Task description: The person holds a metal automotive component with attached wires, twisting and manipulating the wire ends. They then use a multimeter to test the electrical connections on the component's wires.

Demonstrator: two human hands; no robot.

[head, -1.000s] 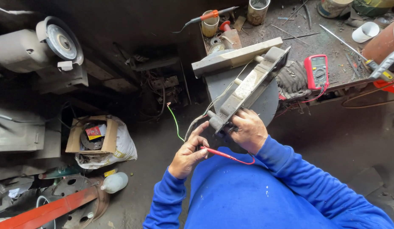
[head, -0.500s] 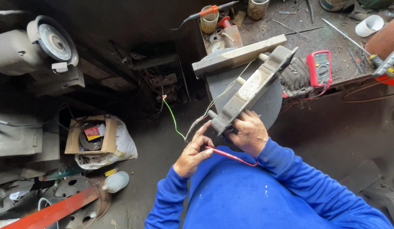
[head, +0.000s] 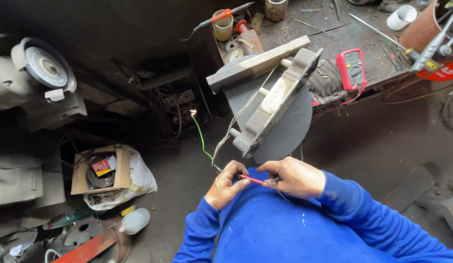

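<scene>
Red thin probe is pinched by both hands: left hand and right hand. Grey metal part with loose wires looks unfinished.

Grey housing: dull cast metal, rough and grimy, beside a matt grey metal disc. Red probe: smooth glossy plastic, pinched by the left hand and right hand. Sleeves: soft blue cloth, matt, flecked with pale specks. Multimeter: red plastic shell, slightly shiny. Worktop: dark, scuffed, dusty surface. Box: brown corrugated cardboard, worn. Floor: rough, dirty concrete.
</scene>
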